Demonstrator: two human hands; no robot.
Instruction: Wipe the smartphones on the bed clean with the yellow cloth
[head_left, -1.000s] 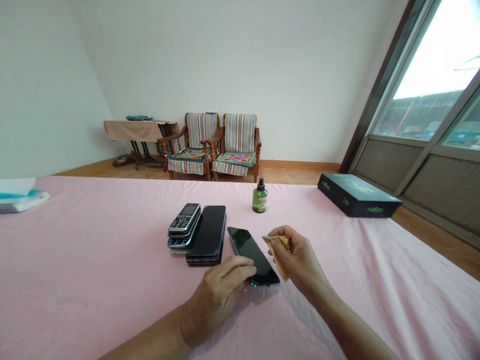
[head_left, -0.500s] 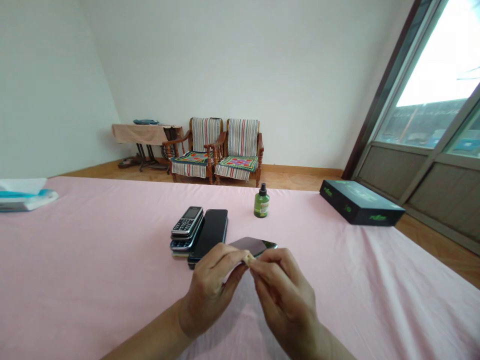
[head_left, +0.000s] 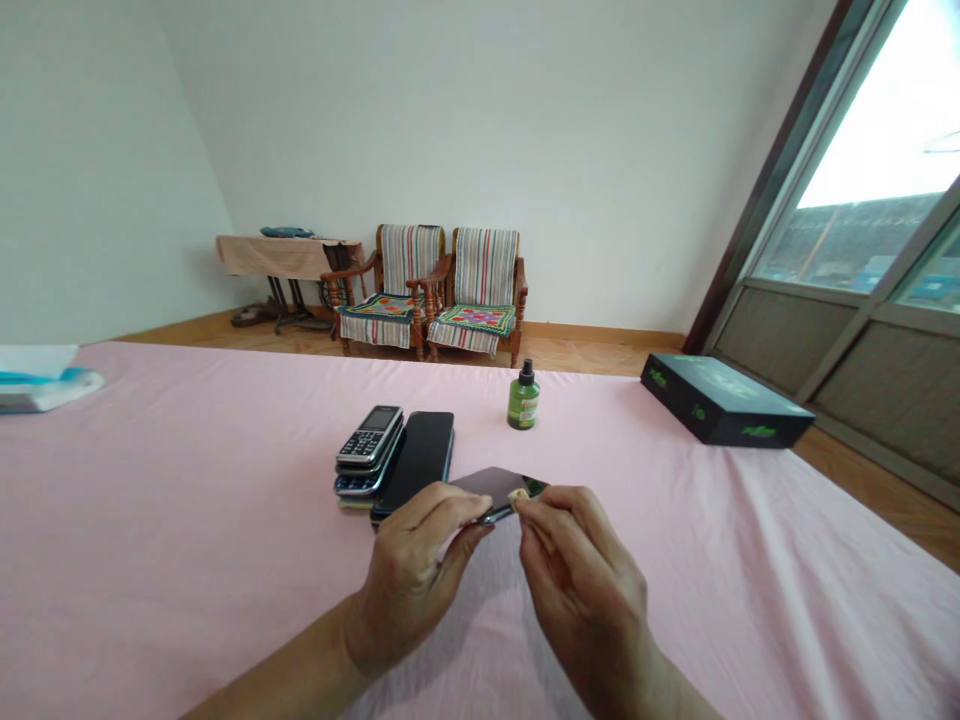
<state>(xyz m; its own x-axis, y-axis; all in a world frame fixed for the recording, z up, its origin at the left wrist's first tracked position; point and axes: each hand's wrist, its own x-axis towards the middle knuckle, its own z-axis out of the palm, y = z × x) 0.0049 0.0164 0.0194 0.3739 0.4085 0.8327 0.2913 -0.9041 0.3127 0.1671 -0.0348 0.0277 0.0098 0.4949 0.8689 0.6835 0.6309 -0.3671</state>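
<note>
My left hand (head_left: 416,565) grips a black smartphone (head_left: 495,485) by its near end and holds it raised off the pink tablecloth (head_left: 187,500). My right hand (head_left: 581,575) pinches a small yellow cloth (head_left: 519,496) against the phone's near edge. Just beyond my hands lie two stacks of phones: keypad phones (head_left: 367,450) on the left and black smartphones (head_left: 420,455) beside them.
A small green spray bottle (head_left: 523,397) stands behind the phones. A black box with green print (head_left: 724,400) lies at the right edge of the table. White and blue packets (head_left: 37,375) sit at the far left. Two striped chairs (head_left: 435,295) stand by the far wall.
A second ago the phone lay flat on the cloth under my left fingers. My left hand has lifted it, and my right hand has brought the yellow cloth to its near edge.
</note>
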